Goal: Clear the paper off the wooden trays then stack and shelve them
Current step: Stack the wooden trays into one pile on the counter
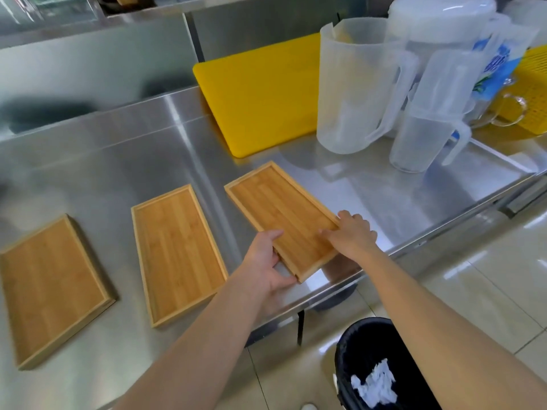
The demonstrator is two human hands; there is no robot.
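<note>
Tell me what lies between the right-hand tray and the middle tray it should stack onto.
Nothing visible. Both hands, left hand and right hand, grip the right tray; only bare steel counter separates it from the middle tray.

You are looking through a single head-worn wide-angle camera, standing at the near edge of the steel counter (118, 149) and facing forward and down across it. The counter is lying close below you, its far wall bending at the top, the floor showing beside its right end.
</note>
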